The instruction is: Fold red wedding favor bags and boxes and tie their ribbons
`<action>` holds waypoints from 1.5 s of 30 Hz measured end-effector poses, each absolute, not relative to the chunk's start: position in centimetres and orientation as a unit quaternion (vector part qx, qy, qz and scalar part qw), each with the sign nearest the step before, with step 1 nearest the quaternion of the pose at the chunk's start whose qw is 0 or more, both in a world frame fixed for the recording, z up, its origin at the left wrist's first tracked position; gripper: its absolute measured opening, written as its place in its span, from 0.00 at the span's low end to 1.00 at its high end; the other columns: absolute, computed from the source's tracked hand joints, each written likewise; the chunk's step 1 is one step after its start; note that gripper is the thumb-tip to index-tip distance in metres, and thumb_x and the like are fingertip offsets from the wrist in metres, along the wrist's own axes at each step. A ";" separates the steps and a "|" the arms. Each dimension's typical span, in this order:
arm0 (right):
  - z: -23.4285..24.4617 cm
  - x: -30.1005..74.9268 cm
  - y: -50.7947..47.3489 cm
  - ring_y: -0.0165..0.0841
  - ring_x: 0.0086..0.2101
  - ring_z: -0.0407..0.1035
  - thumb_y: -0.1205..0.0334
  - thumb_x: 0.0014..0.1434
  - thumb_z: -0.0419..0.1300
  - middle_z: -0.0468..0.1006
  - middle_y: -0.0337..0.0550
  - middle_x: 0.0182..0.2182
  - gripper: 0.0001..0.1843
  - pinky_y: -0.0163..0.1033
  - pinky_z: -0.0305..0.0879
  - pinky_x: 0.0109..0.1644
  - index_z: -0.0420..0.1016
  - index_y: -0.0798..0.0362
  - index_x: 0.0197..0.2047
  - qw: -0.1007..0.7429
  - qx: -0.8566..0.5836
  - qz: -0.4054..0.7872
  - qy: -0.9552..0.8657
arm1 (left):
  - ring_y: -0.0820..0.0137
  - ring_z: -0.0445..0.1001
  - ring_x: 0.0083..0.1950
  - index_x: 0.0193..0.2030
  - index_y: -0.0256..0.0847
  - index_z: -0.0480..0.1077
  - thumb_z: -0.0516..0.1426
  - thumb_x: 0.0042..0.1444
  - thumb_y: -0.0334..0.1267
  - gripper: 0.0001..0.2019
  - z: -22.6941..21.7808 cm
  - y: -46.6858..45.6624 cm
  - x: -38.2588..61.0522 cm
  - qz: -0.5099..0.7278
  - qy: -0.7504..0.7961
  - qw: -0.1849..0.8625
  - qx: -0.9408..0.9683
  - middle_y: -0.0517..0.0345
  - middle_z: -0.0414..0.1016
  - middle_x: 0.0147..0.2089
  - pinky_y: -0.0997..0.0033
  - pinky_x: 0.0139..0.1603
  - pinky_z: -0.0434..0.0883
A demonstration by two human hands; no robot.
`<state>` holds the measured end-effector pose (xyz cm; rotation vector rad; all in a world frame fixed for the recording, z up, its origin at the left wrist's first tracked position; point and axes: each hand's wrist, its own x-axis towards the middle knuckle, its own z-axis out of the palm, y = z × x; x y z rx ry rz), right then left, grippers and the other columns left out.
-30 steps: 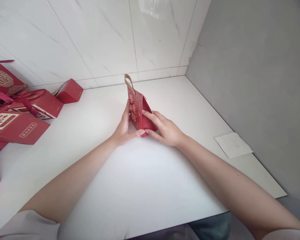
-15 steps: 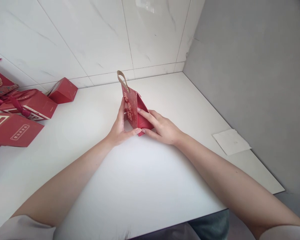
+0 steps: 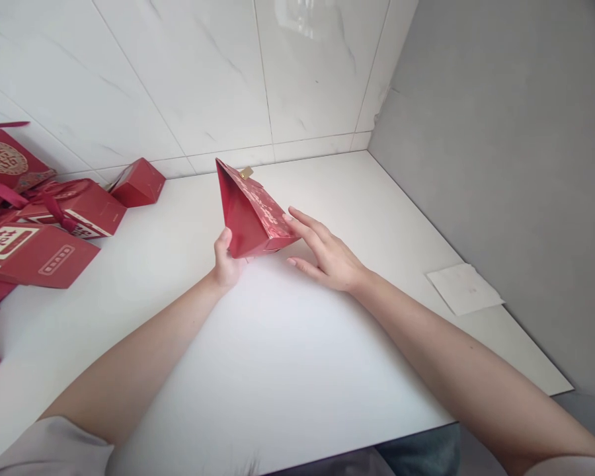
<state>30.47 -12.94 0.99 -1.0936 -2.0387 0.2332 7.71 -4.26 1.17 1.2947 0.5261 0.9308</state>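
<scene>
A red triangular gift box (image 3: 248, 221) with a pale floral print is held up over the white table, one open end facing me. My left hand (image 3: 225, 261) grips its lower left corner, thumb on the near edge and the other fingers mostly hidden beneath. A gold ribbon handle (image 3: 246, 173) shows in part behind the top edge. On the right side, my right hand (image 3: 327, 254) has its fingers stretched and apart, the fingertips at the box's printed right panel.
Several red gift boxes (image 3: 69, 254) with ribbons are piled at the left. A white paper sheet (image 3: 465, 289) lies near the right edge of the white table (image 3: 258, 370). Tiled wall (image 3: 218, 73) stands behind, with a grey wall (image 3: 490, 132) to the right.
The box has turned, so its open end now faces me and its handle has swung behind. My right fingers have come out of the opening to the printed side; my left hand has shifted lower.
</scene>
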 end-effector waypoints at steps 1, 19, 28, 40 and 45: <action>1.0 30.5 -13.0 0.50 0.74 0.58 0.46 0.77 0.52 0.53 0.55 0.79 0.39 0.61 0.73 0.67 0.41 0.39 0.82 0.397 -0.436 0.100 -0.801 | 0.43 0.68 0.74 0.71 0.47 0.65 0.43 0.63 0.73 0.41 1.6 -4.4 7.7 0.407 0.233 0.685 0.558 0.48 0.72 0.71 0.41 0.68 0.73; 1.0 30.2 -13.1 0.51 0.70 0.65 0.46 0.75 0.54 0.60 0.53 0.76 0.35 0.57 0.82 0.58 0.51 0.41 0.79 0.379 -0.459 0.107 -0.797 | 0.42 0.69 0.74 0.69 0.40 0.69 0.51 0.63 0.58 0.34 1.4 -4.4 8.1 0.327 0.245 0.776 0.480 0.47 0.78 0.66 0.35 0.72 0.70; 0.8 30.2 -13.0 0.52 0.72 0.63 0.48 0.74 0.56 0.60 0.55 0.76 0.34 0.58 0.81 0.60 0.53 0.43 0.78 0.380 -0.457 0.109 -0.797 | 0.42 0.70 0.74 0.71 0.39 0.68 0.54 0.63 0.57 0.35 1.5 -4.7 8.3 0.329 0.247 0.784 0.465 0.46 0.78 0.67 0.36 0.73 0.69; 0.9 30.2 -13.1 0.52 0.71 0.64 0.49 0.74 0.57 0.60 0.56 0.76 0.34 0.55 0.83 0.55 0.53 0.43 0.77 0.381 -0.458 0.115 -0.795 | 0.43 0.69 0.74 0.70 0.39 0.70 0.55 0.65 0.56 0.32 1.4 -4.6 8.3 0.330 0.244 0.785 0.464 0.47 0.78 0.67 0.36 0.76 0.66; 0.9 30.2 -13.1 0.52 0.71 0.64 0.48 0.74 0.56 0.60 0.55 0.76 0.33 0.56 0.82 0.57 0.54 0.44 0.77 0.383 -0.458 0.124 -0.792 | 0.45 0.70 0.74 0.68 0.38 0.72 0.57 0.65 0.55 0.31 1.7 -4.7 8.3 0.329 0.246 0.794 0.447 0.47 0.79 0.65 0.39 0.77 0.65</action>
